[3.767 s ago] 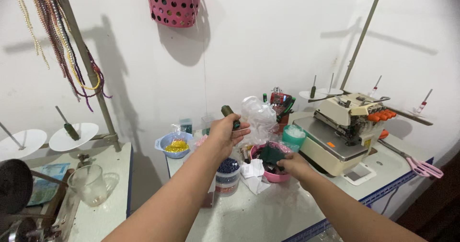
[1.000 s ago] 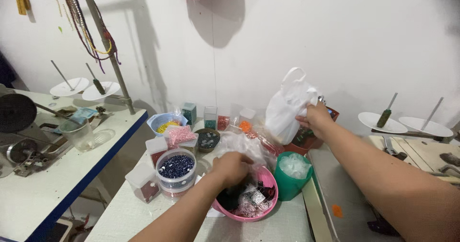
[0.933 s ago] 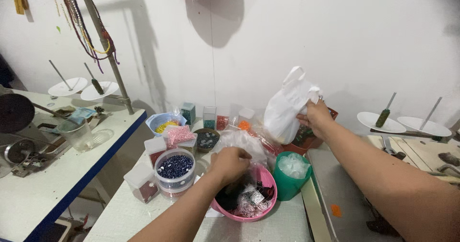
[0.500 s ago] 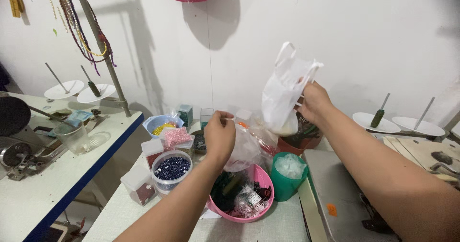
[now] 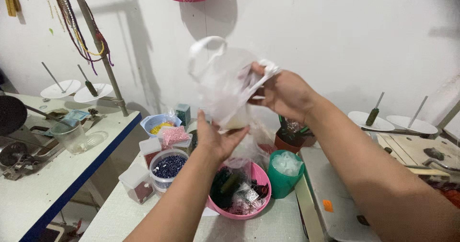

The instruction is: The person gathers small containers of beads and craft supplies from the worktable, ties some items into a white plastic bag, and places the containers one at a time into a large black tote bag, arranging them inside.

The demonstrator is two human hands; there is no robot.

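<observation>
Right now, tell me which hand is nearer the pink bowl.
Left. The left hand hovers just above the pink bowl, cupping the bottom of the white plastic bag. The right hand is higher and farther back, gripping the bag's top.

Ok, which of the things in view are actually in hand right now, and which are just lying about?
In hand:
- white plastic bag, top gripped by the right hand
- left hand, cupped under the bag's bottom

Lying about:
- pink bowl of scraps
- green cup
- tub of dark beads
- blue bowl of yellow beads
- clear glass on the side table
</observation>
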